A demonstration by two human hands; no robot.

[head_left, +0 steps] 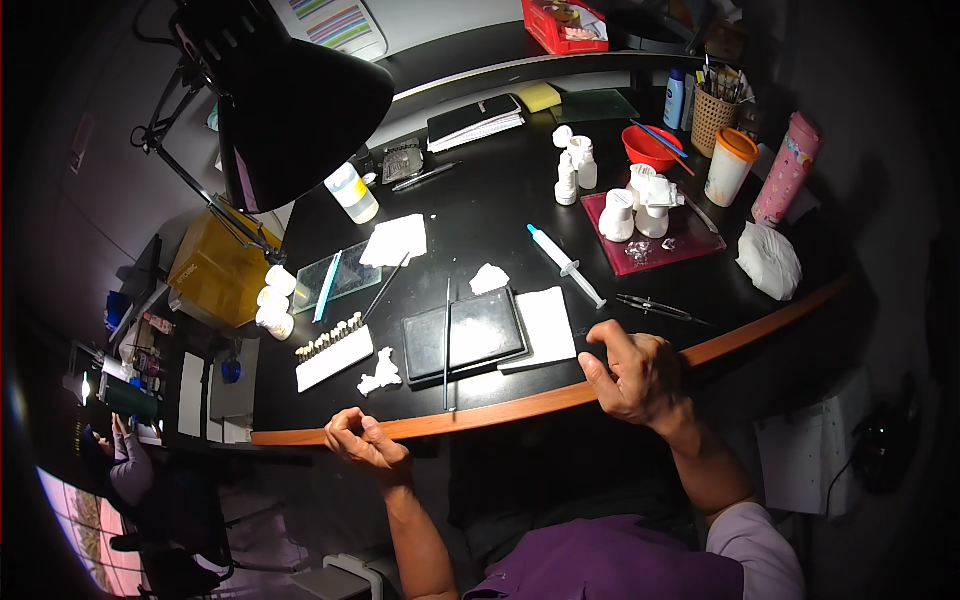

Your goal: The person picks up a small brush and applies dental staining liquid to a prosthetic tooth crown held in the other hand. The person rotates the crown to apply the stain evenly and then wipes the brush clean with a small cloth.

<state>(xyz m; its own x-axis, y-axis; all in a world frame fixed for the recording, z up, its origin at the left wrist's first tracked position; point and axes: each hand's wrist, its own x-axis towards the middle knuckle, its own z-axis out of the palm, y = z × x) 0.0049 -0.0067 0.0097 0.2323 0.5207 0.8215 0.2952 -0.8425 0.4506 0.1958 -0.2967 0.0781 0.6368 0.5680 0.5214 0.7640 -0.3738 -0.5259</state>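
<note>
My left hand (pixel 362 441) rests at the wooden front edge (pixel 520 405) of the black desk, its fingers curled shut with nothing seen in them. My right hand (pixel 630 373) grips the same edge further right, fingers bent over the rim. Between and just beyond the hands lie a dark flat slab (pixel 463 335), a thin long-handled tool (pixel 447 345) across it, and a white paper pad (pixel 548 327). A syringe (pixel 565 264) lies past the right hand, with dark tweezers (pixel 658 308) to its right.
A black desk lamp (pixel 290 100) hangs over the left. A white strip of tooth samples (pixel 333 350), a glass plate (pixel 337 277), small white bottles (pixel 572 170), white jars on a maroon mat (pixel 655 240), a red bowl (pixel 650 148), a crumpled white cloth (pixel 768 260) and a pink bottle (pixel 788 168) crowd the desk.
</note>
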